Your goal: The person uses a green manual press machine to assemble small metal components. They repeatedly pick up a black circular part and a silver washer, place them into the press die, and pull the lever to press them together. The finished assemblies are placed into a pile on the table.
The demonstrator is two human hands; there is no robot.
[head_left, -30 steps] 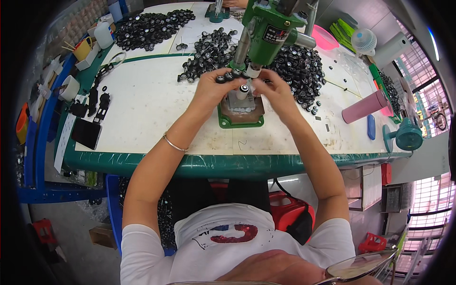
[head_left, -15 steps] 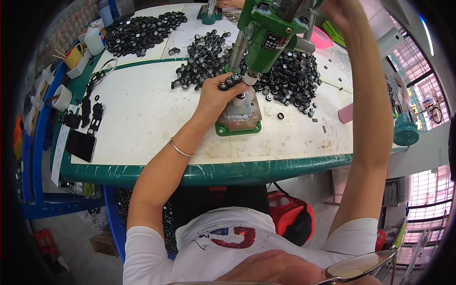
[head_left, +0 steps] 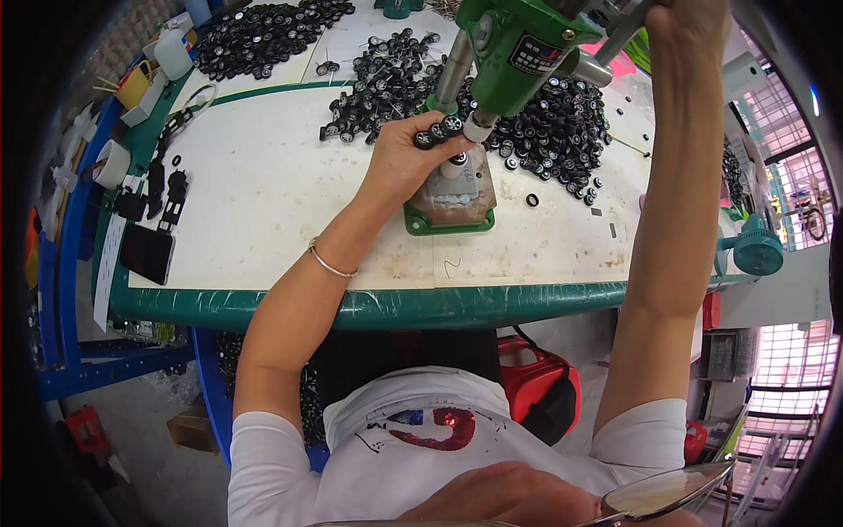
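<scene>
Under the green press's ram, my left hand pinched a small black wheel-and-axle piece above the base plate; my right hand had risen from the base, closed around the lever, ready to press.

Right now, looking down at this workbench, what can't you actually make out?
- Right hand: head view, fingers cut off by the top edge; its grip on the lever unseen.
- Part under the green press: covered by the left hand.
- Small black wheels: too small for detail.
- Items at the table's left rim: warped, unclear.
</scene>
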